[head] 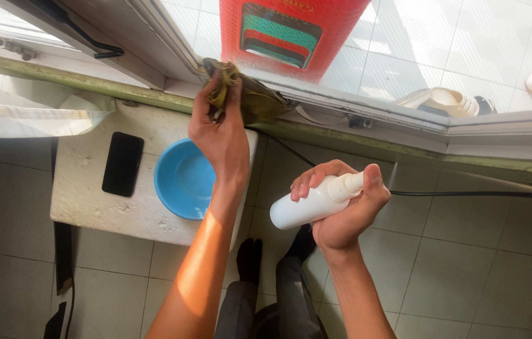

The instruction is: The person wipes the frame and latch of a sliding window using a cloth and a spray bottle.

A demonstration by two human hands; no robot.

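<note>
On the pale window frame [366, 107], the left hand [219, 129] is pinching a crumpled olive-green cloth [250, 94]; the right hand [341, 210] is clasping a white plastic spray bottle [313, 204] near a round blue plastic bowl [181, 179] and a flat black phone [123, 164].

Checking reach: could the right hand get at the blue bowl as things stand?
Probably not freely: the right hand is full with the white spray bottle, and the left arm crosses before the blue bowl.

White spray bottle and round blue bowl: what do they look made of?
White spray bottle in the right hand: probably plastic, opaque and smooth with a soft sheen. Round blue bowl: likely plastic too, even colour, thin rim, glossy highlights.
</note>
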